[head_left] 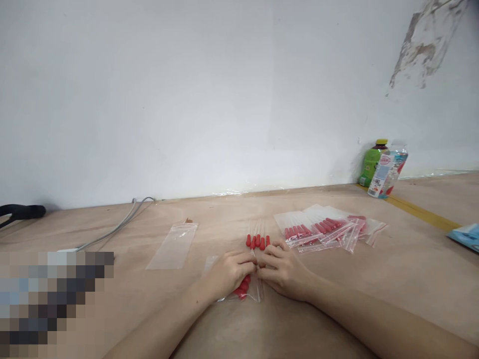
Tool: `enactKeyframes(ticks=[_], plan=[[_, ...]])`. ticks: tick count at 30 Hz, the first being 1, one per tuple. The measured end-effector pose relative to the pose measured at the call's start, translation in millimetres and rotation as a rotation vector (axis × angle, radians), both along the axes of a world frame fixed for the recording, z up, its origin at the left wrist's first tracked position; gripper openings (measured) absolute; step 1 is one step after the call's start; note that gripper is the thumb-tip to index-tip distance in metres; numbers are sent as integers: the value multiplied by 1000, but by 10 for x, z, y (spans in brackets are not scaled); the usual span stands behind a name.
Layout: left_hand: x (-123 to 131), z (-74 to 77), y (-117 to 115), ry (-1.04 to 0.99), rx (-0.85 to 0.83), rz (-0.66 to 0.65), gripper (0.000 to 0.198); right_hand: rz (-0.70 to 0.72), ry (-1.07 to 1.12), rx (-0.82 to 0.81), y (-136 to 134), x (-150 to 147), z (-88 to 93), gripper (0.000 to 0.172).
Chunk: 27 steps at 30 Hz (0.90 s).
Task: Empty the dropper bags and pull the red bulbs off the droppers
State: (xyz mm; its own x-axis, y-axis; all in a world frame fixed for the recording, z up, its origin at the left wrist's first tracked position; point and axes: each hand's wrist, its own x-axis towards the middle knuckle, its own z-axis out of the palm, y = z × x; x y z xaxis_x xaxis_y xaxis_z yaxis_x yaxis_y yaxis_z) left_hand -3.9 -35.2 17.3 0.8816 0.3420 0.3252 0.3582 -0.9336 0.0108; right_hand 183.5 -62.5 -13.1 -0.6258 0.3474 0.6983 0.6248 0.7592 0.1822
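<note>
In front of me lies a clear zip bag (pixel 256 291) with several red-bulbed droppers (pixel 243 287) inside, partly covered by my left hand. My left hand (pixel 235 268) is closed, its thumb and forefinger on the bag's open-end edge. Facing it, my right hand (pixel 283 268) has bent fingers closed at the same edge; the exact pinch is hard to see. Just beyond the fingertips, several loose droppers (pixel 258 241) lie side by side, red bulbs toward me and clear stems pointing to the wall.
Filled zip bags of droppers (pixel 329 227) overlap in a pile at right. A flat zip bag (pixel 172 247) lies at left, near a grey cable (pixel 119 225). Two bottles (pixel 383 169) stand by the wall; a blue packet (pixel 466 235) sits at the right edge.
</note>
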Motion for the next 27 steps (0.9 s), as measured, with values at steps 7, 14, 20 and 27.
enactKeyframes(ticks=[7, 14, 20, 27], plan=[[1, -1, 12, 100, 80, -51, 21, 34, -86, 49, -16, -28, 62, 28], [-175, 40, 89, -115, -81, 20, 29, 50, -166, -61, -12, 73, 82, 20], [-249, 68, 112, -222, -181, 14, 28, 40, 3, -461, -97, 122, 143, 15], [-349, -25, -17, -157, -367, 143, 53, -63, 339, -766, -117, 20, 151, 25]])
